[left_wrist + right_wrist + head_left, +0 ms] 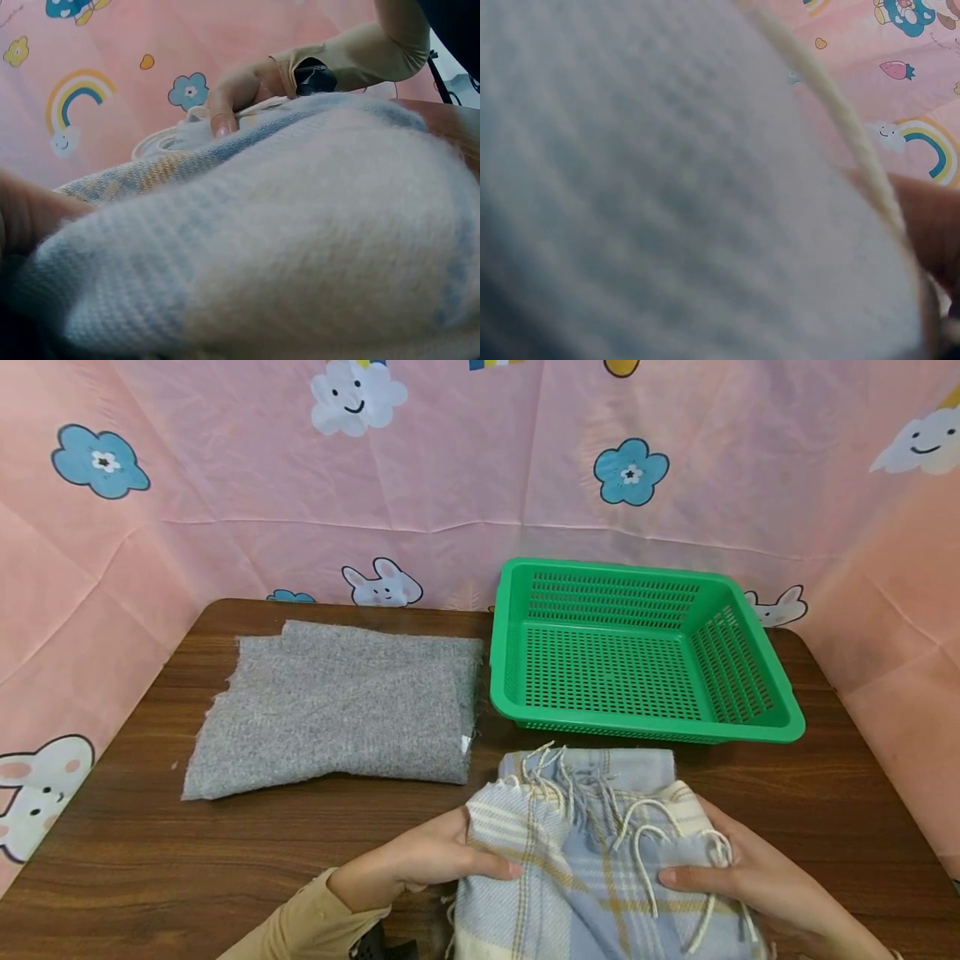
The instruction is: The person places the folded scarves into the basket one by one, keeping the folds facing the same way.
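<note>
A fringed plaid scarf (592,893) in pale blue, cream and mustard is bunched up at the table's near side. My left hand (442,856) grips its left side, thumb on top and the other fingers hidden beneath the cloth. On the opposite side my right hand (757,868) holds it the same way, with fringe strands hanging over the thumb. In the left wrist view the scarf (262,240) fills the lower part, and the right hand (247,90) shows beyond it. Blurred scarf cloth (667,187) covers most of the right wrist view.
A folded grey cloth (345,702) lies on the left of the brown wooden table (187,868). The green plastic basket (645,727), with nothing in it, stands at the back right, just beyond the scarf. A pink patterned curtain (465,468) hangs around the table.
</note>
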### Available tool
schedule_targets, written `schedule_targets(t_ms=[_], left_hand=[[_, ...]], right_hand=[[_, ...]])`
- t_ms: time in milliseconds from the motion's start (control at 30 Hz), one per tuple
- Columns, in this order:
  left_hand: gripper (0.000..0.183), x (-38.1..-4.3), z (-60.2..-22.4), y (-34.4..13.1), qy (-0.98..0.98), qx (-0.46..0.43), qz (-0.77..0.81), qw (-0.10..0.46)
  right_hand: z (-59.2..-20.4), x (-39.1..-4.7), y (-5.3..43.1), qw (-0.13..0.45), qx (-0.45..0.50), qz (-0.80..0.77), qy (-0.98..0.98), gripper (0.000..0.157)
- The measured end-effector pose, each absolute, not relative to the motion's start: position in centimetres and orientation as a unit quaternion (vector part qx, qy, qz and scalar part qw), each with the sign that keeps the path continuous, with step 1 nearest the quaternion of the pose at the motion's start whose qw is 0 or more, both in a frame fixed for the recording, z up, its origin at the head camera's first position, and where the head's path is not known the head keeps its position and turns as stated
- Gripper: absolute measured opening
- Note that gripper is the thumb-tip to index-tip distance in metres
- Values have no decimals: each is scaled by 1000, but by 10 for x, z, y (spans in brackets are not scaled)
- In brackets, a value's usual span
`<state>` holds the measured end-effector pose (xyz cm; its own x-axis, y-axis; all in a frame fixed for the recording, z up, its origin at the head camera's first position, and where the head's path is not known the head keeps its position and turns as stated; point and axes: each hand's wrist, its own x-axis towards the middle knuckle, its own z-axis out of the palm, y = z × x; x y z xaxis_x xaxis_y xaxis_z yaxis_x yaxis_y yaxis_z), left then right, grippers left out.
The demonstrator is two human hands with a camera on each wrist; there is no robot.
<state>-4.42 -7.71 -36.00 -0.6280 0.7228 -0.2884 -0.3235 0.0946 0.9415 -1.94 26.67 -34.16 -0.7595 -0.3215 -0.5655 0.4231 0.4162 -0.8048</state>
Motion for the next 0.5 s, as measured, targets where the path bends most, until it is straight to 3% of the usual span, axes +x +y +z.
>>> schedule_targets(t_ms=[500], left_hand=[[54,-42,-353,-77,621,174,651,400]], right_hand=[[-333,-11,270,375,13,-628,681,83]])
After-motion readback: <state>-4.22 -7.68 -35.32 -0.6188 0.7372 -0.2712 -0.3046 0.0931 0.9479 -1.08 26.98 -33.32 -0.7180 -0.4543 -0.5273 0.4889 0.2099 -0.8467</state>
